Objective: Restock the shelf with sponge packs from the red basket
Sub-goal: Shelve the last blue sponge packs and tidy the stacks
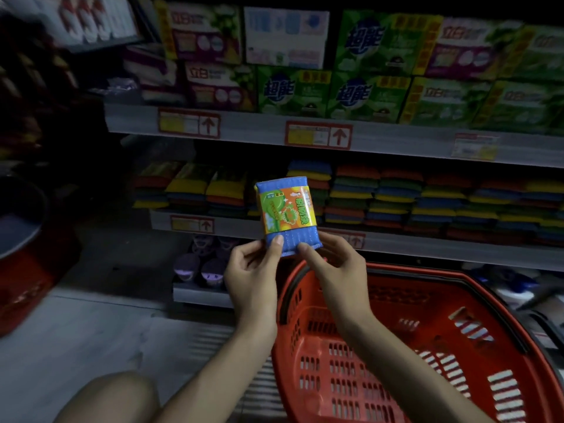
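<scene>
Sponge pack (287,215), flat glossy rectangle, was pinched at its ribbed blue bottom edge by left hand (251,271) and right hand (335,267), above slotted red plastic basket (427,346).

Dim store aisle, light low. Pale grey floor (91,346), smooth. Upper shelf (259,129) grey, red-framed price tags (317,136) on edge, green and purple boxes (293,90) stacked above. Bottom ledge (198,293): purple round items (195,264), perhaps cups, blurred. Red tub (27,270) far left.
</scene>
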The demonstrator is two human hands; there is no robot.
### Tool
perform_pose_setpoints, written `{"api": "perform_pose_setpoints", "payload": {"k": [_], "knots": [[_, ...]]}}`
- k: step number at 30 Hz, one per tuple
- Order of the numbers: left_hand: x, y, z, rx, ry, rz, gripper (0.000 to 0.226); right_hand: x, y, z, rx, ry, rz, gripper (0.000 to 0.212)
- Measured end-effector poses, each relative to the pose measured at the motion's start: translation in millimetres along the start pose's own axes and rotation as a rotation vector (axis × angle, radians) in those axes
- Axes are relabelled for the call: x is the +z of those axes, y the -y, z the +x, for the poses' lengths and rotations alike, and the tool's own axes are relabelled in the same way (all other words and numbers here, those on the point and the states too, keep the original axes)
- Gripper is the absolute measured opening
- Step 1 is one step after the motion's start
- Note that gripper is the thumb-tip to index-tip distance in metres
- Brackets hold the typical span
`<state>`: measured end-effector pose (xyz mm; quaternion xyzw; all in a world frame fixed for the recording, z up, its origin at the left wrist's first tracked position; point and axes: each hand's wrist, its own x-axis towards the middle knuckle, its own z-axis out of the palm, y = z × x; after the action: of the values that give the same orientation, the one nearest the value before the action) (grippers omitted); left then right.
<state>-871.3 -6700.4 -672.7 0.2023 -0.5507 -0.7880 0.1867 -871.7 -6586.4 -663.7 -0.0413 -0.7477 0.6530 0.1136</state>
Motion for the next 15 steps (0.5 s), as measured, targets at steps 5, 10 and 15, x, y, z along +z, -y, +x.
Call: {"api": "perform_pose_setpoints", "payload": {"k": [5,10,15], "knots": [[-12,-10,23,0.050,-0.017,0.006,0.019,26,4,2,-0.055,0.042,0.053,0.024],[-16,-19,40,0.107,0.019,0.016,0.014,37,10,3,-0.074,0.135,0.158,0.032],[-15,-21,56,0.065,0.010,-0.017,0.018,44,10,10,-0.078,0.132,0.154,0.048]]}}
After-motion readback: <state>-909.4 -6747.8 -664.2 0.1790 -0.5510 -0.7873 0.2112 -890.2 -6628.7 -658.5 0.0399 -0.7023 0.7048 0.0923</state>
